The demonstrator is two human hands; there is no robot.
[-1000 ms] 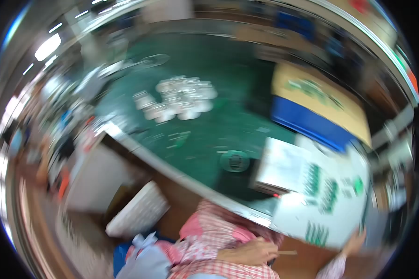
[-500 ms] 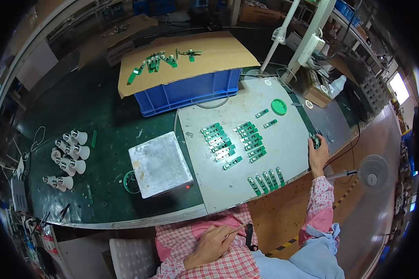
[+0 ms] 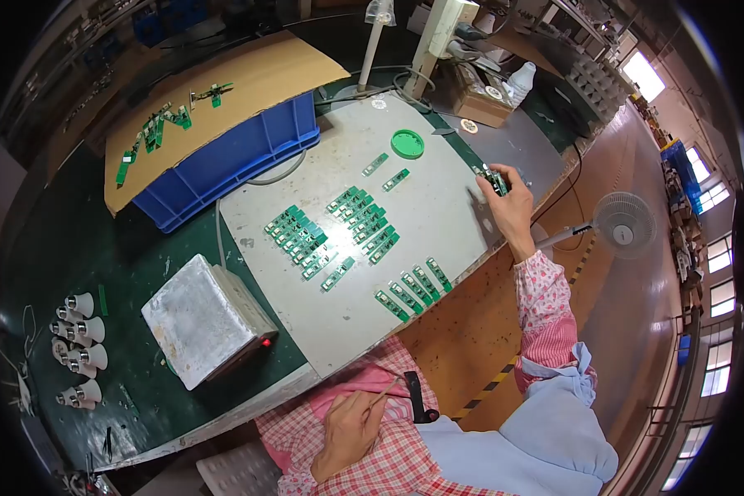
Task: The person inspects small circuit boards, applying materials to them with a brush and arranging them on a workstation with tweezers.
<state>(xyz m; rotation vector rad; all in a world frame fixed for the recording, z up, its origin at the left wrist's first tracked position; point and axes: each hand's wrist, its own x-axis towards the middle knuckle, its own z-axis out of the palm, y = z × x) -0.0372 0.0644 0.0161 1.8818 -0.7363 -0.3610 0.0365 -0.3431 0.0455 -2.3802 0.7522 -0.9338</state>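
My right hand [image 3: 511, 207] is closed around a few small green circuit boards [image 3: 493, 179], held over the right edge of the pale work board [image 3: 306, 331]. My left hand [image 3: 351, 428] rests low against the checked apron, fingers curled on a thin stick-like tool [image 3: 382, 390]. On the pale board, green circuit boards lie in a left column [image 3: 296, 240], a middle column [image 3: 362, 221] and a slanted front row [image 3: 413, 289]. Two more, one of them a circuit board [image 3: 396, 180], lie apart near a round green lid [image 3: 407, 144].
A metal-topped block [image 3: 202, 318] stands left of the board. Behind it, cardboard [image 3: 248, 107] with more circuit boards covers a blue crate [image 3: 231, 161]. White lamp housings [image 3: 83, 331] cluster at far left. A fan [image 3: 626, 223] stands beyond the right table edge.
The whole view has swung to the right, so the table appears shifted left and tilted. My right hand still grips the circuit boards; my left hand stays at the apron.
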